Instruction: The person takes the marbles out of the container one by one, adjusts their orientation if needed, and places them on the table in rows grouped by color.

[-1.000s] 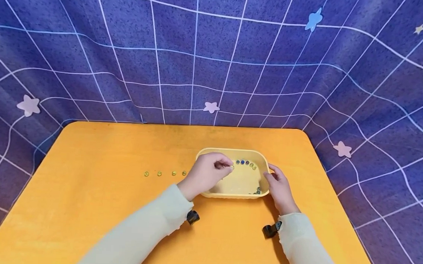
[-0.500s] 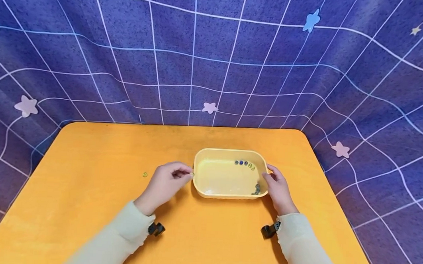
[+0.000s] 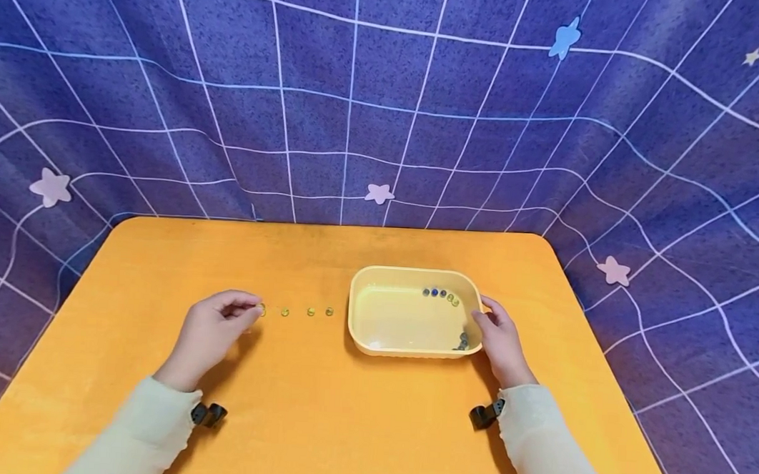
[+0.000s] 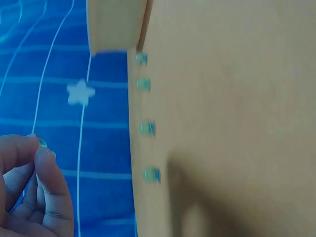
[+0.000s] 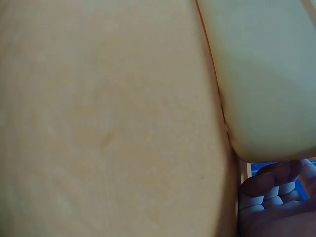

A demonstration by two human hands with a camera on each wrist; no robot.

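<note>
My left hand (image 3: 213, 332) is at the left end of a row of yellowish glass marbles (image 3: 311, 311) on the table. In the left wrist view its thumb and forefinger pinch a small clear greenish marble (image 4: 42, 142), raised above the table. In the head view its fingertips overlap the leftmost marble of the row. My right hand (image 3: 504, 344) holds the right end of a yellow rectangular tray (image 3: 406, 352), thumb at the rim and fingers around the outside. Inside the tray, blue, dark and yellow marbles (image 3: 434, 292) lie along the back right, and dark marbles (image 3: 463, 339) gather at the front right corner.
The orange table (image 3: 344, 421) has rounded back corners. Behind it and to both sides hangs a blue curtain (image 3: 314, 133) with white lines and stars. A black wrist camera (image 3: 209, 415) sits at the left cuff, another camera (image 3: 486, 414) at the right.
My left hand has moved left from over the tray, past its left end and along the marble row, with a marble pinched. My right hand and the tray have stayed put.
</note>
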